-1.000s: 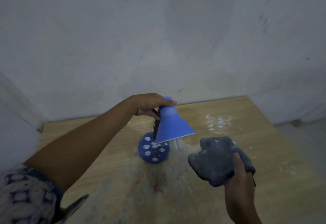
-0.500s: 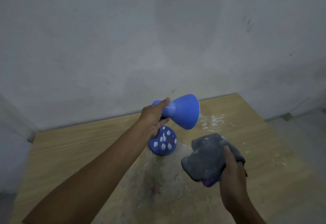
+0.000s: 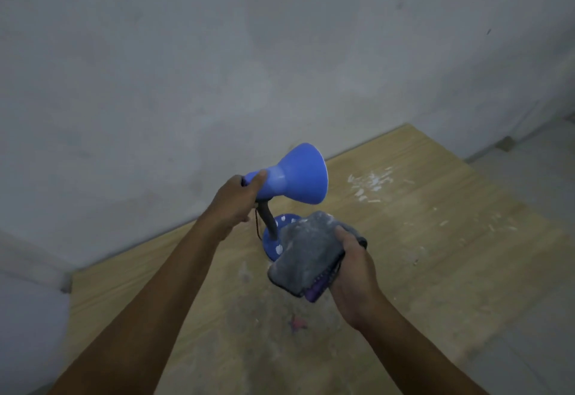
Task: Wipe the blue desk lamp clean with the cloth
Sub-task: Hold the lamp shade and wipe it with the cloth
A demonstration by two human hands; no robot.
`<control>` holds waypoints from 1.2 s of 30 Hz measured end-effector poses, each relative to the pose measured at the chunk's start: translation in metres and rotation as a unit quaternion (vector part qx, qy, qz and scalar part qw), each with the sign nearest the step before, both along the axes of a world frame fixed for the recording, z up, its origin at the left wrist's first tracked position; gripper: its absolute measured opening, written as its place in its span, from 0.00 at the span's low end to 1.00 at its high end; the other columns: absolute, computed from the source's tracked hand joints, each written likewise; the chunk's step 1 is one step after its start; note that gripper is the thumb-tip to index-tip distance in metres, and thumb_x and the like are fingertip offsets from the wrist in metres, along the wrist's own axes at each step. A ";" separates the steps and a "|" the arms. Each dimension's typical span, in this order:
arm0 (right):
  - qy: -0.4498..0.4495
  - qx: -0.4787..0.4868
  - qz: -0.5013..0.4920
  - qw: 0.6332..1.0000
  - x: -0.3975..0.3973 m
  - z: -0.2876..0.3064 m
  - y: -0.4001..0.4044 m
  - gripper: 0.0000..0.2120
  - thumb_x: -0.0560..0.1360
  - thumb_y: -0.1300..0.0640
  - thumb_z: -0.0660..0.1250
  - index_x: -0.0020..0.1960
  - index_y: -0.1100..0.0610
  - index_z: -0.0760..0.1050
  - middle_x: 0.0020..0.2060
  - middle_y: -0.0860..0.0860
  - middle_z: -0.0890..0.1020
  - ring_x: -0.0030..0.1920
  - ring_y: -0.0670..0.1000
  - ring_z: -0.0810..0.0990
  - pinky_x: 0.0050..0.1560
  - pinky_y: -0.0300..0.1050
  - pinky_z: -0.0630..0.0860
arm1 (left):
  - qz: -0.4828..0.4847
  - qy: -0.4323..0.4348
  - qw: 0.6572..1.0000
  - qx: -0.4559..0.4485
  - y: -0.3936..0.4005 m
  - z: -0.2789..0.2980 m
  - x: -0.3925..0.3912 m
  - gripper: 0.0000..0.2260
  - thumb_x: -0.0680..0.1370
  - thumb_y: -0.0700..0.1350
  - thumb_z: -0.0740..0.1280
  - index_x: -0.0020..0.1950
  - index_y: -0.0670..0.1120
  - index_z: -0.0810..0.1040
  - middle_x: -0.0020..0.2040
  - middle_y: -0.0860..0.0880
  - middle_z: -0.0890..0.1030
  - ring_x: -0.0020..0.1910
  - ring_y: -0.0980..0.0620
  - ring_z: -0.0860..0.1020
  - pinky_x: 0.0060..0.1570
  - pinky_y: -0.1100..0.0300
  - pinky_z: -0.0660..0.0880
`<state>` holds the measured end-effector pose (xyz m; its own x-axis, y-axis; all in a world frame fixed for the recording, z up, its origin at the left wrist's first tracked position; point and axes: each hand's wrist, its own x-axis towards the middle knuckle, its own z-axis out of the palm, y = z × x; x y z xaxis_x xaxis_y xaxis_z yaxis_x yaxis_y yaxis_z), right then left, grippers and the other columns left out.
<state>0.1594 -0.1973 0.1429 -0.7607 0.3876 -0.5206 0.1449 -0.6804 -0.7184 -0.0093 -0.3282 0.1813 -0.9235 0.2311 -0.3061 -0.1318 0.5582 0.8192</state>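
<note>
The blue desk lamp (image 3: 300, 176) is tilted, its cone shade pointing up and to the right. My left hand (image 3: 235, 200) grips the narrow back end of the shade. A dark flexible neck runs down to the round blue base (image 3: 273, 239), which carries white blotches. My right hand (image 3: 351, 267) holds a folded grey cloth (image 3: 306, 256) with a purple edge, and the cloth lies over the right part of the base. Whether the base touches the table is hidden.
The wooden table (image 3: 435, 270) is dusty, with white flakes (image 3: 370, 183) at the back right and a small pink smear (image 3: 297, 324) near the front. A grey wall (image 3: 280, 52) stands close behind. The table's right edge drops to a grey floor.
My left hand has swung the lamp shade from pointing down to pointing up and right. My right hand has brought the cloth up and left onto the lamp's base.
</note>
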 end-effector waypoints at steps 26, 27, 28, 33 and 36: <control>0.172 0.109 -0.117 0.972 -0.040 0.017 -0.056 0.12 0.82 0.55 0.57 0.64 0.49 0.70 0.56 0.43 0.79 0.51 0.36 0.81 0.47 0.31 0.77 | 0.015 0.021 1.000 -0.003 -0.017 -0.007 0.020 0.14 0.82 0.61 0.57 0.62 0.57 0.74 0.50 0.54 0.79 0.47 0.47 0.79 0.35 0.58 0.72; 0.170 0.119 -0.148 0.967 -0.042 0.018 -0.044 0.12 0.82 0.56 0.57 0.64 0.49 0.69 0.57 0.44 0.78 0.50 0.35 0.81 0.47 0.31 0.77 | 0.017 0.020 1.000 0.001 -0.017 -0.008 0.021 0.14 0.82 0.61 0.57 0.62 0.57 0.73 0.49 0.54 0.79 0.46 0.47 0.79 0.35 0.58 0.72; 0.170 0.139 -0.162 0.962 -0.046 0.019 -0.031 0.12 0.82 0.56 0.57 0.63 0.46 0.70 0.58 0.43 0.77 0.52 0.35 0.80 0.50 0.31 0.77 | 0.014 0.020 1.000 0.002 -0.017 -0.008 0.021 0.15 0.82 0.61 0.57 0.63 0.56 0.73 0.48 0.54 0.79 0.46 0.47 0.79 0.35 0.58 0.72; 0.161 0.251 -0.114 0.948 -0.071 0.017 -0.010 0.12 0.82 0.58 0.57 0.63 0.46 0.71 0.61 0.44 0.76 0.56 0.30 0.75 0.58 0.28 0.70 | 0.007 0.025 1.000 -0.007 -0.014 -0.006 0.024 0.15 0.82 0.61 0.56 0.64 0.57 0.72 0.49 0.54 0.80 0.51 0.46 0.81 0.39 0.56 0.75; 0.157 0.300 -0.052 0.940 -0.078 0.005 -0.028 0.19 0.82 0.56 0.56 0.72 0.58 0.65 0.69 0.52 0.71 0.66 0.38 0.70 0.64 0.29 0.67 | 0.000 0.033 0.999 -0.009 -0.011 -0.005 0.026 0.15 0.82 0.62 0.56 0.64 0.57 0.71 0.48 0.57 0.78 0.50 0.47 0.80 0.39 0.55 0.75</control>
